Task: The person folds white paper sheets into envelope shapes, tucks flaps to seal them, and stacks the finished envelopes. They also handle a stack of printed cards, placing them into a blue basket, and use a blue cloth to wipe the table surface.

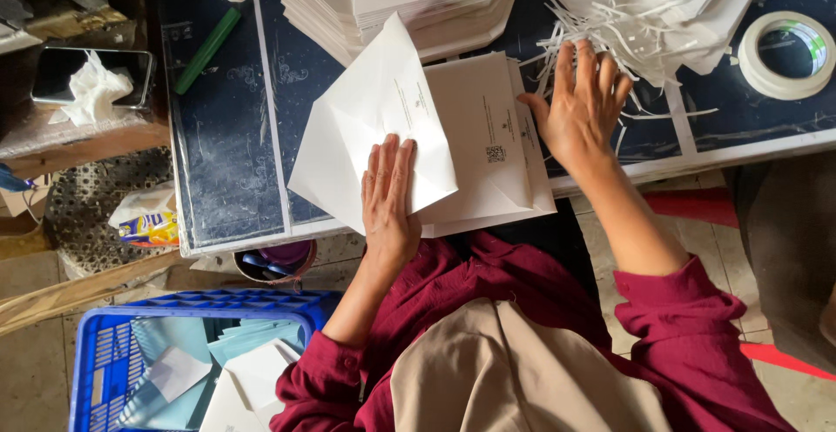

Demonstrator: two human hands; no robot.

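Note:
My left hand [389,195] lies flat, fingers together, on a white unfolded envelope [370,127] that sits askew on the dark blue table [226,153]. Under it is a pile of white folded envelopes [488,136]. My right hand [582,105] rests with spread fingers at the right edge of that pile, fingertips beside a heap of thin white paper strips [623,27]. Neither hand grips anything. More white envelope stacks [392,1] stand at the far side of the table.
A roll of white tape [788,53] lies at the right, a green stick-shaped thing [206,50] at the left. A blue crate [113,354] with pale paper sheets stands on the floor. A phone with a tissue [91,79] sits on a wooden shelf.

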